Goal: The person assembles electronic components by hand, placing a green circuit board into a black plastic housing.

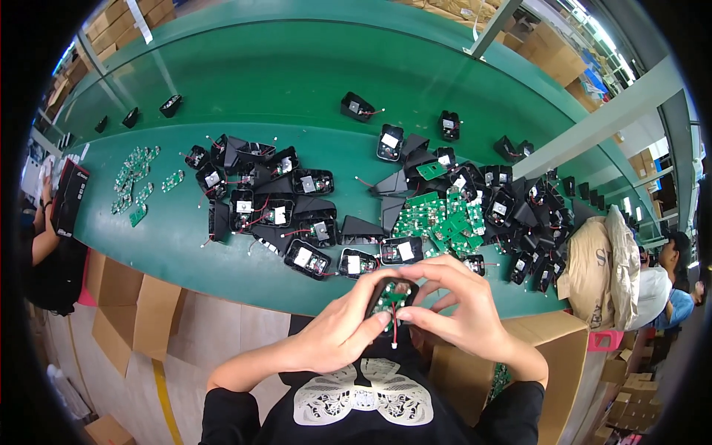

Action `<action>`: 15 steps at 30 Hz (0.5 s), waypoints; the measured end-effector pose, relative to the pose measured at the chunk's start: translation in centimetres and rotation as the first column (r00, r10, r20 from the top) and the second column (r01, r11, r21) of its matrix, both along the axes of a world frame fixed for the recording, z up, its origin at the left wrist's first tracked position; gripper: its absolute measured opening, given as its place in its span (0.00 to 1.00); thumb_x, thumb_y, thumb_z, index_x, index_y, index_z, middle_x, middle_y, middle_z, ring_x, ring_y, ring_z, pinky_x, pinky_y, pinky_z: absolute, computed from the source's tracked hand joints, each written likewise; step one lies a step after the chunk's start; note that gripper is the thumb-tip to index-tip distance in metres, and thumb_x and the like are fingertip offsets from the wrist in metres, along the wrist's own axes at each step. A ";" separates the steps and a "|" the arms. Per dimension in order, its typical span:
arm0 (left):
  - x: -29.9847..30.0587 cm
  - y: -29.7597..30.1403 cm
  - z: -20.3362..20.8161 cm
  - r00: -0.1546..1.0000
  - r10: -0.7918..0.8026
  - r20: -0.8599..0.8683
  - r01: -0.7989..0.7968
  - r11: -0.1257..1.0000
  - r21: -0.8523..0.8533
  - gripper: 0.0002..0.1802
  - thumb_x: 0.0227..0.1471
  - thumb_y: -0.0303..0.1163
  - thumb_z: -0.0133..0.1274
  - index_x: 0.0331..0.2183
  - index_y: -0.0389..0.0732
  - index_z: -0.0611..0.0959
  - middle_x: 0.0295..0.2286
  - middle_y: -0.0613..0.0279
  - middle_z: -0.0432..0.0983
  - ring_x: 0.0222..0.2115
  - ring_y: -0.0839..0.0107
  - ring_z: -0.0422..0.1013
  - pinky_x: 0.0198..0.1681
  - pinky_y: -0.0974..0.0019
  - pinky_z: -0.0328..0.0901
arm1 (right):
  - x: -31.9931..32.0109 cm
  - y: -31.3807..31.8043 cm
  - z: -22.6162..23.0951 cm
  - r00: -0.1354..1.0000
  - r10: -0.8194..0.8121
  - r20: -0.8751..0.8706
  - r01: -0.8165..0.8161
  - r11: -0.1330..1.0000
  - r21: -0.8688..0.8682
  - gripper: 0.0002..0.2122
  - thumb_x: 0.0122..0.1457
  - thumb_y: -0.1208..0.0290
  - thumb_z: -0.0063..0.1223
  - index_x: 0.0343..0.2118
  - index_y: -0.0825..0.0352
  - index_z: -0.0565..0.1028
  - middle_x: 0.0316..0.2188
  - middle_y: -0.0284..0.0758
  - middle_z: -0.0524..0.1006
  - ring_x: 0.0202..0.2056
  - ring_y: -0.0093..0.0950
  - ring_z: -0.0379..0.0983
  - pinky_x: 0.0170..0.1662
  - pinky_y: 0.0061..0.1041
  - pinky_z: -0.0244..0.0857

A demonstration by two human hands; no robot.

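Note:
Close to my body, at the table's near edge, a small black plastic housing [375, 300] is held up between both hands. A green circuit board [391, 296] sits inside its open face. From the board a red and black wire [394, 324] with a white plug hangs down. My left hand [340, 326] grips the housing's left side, its thumb at the lower part of the board. My right hand [461, 310] is curled over the top and right side, with its thumb against the board beside the wire. The fingers behind the housing are partly hidden.
On the green table [245, 274] lie several black housings [308, 257] with wires. A pile of green boards [437, 219] is at centre right, and loose boards [133, 178] are at left. A sack [589, 267] and open cartons [549, 356] stand nearby. Another person's arm [46, 230] shows at far left.

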State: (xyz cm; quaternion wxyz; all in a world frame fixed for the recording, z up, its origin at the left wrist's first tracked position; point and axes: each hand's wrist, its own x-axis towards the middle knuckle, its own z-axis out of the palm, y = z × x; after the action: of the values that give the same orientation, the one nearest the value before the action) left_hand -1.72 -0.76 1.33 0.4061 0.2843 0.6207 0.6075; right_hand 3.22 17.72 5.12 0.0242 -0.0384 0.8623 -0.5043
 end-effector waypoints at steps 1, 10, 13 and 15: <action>-0.1 0.0 -0.4 0.995 0.058 -0.083 -0.056 0.998 0.023 0.22 0.53 0.29 0.38 0.50 0.38 0.56 0.38 0.50 0.66 0.34 0.62 0.68 0.39 0.63 0.61 | 0.0 -0.1 -0.1 1.000 -0.016 0.023 0.017 0.998 -0.061 0.18 0.43 0.76 0.61 0.40 0.67 0.71 0.37 0.35 0.70 0.31 0.21 0.71 0.26 0.16 0.69; 0.5 1.1 -2.2 0.825 0.363 -0.432 -0.279 0.928 0.247 0.21 0.52 0.27 0.40 0.48 0.33 0.60 0.36 0.48 0.69 0.33 0.55 0.70 0.35 0.61 0.64 | 0.5 -1.9 -2.9 0.986 -0.158 -0.057 0.140 0.959 -0.247 0.17 0.47 0.78 0.56 0.41 0.68 0.66 0.38 0.35 0.71 0.35 0.22 0.71 0.29 0.19 0.69; -0.2 0.9 -1.4 0.821 0.307 -0.482 -0.267 0.952 0.150 0.23 0.47 0.23 0.44 0.48 0.37 0.62 0.35 0.50 0.70 0.31 0.58 0.71 0.33 0.63 0.65 | 0.0 -1.2 -2.5 0.986 -0.167 0.029 0.168 0.935 -0.314 0.17 0.47 0.78 0.57 0.40 0.68 0.66 0.37 0.34 0.72 0.35 0.20 0.71 0.28 0.17 0.67; -0.8 0.7 -1.1 0.751 0.329 -0.573 -0.292 0.943 0.158 0.23 0.45 0.22 0.45 0.47 0.38 0.64 0.35 0.51 0.70 0.30 0.58 0.70 0.32 0.62 0.66 | 0.3 -0.5 -2.1 0.953 -0.238 0.189 0.295 0.877 -0.379 0.15 0.47 0.76 0.58 0.38 0.70 0.69 0.33 0.33 0.73 0.32 0.17 0.71 0.25 0.13 0.65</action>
State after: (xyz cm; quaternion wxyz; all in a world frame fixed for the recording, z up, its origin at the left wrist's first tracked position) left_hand -2.53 -0.11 0.23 0.0771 0.3642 0.7363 0.5651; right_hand 3.49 17.21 3.04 0.0050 0.1113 0.7331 -0.6710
